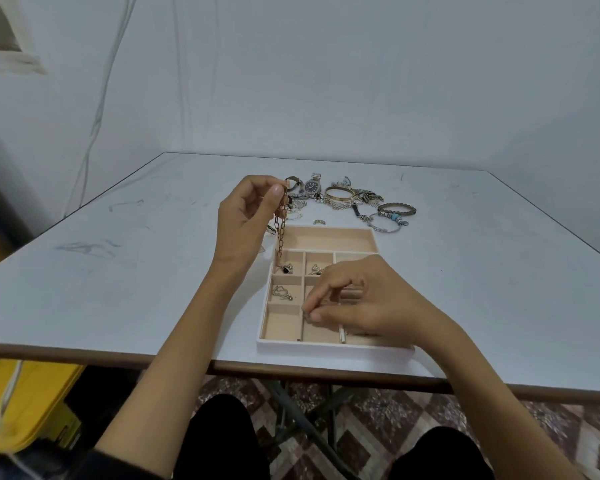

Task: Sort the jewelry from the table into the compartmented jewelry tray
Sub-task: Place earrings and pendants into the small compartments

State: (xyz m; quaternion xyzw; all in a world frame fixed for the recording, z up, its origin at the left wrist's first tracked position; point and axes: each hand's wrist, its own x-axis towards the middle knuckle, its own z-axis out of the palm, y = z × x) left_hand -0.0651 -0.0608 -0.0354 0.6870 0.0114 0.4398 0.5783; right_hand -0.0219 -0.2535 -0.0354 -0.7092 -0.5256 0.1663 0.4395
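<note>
- The pale surface (153,271) carries the jewelry tray (333,345) near its front edge.
- Beyond the tray's far side lies the jewelry pile (347,197): a watch (312,186), a gold bangle (339,193) and beaded bracelets (395,209).
- The left hand (246,223) is raised at the tray's far left corner, its grip pinching a copper chain (280,233) that dangles over that corner.
- The right hand (364,299) hovers over the tray's middle, fingertips (314,316) pinched narrow; I cannot tell what they hold.
- Small pieces sit in the tray's left compartments.

A pale grey square table (118,271) with a brown edge stands on dark metal legs (305,424). Beneath lie a chequered maroon-and-cream floor (413,414) and a yellow box (32,403).
</note>
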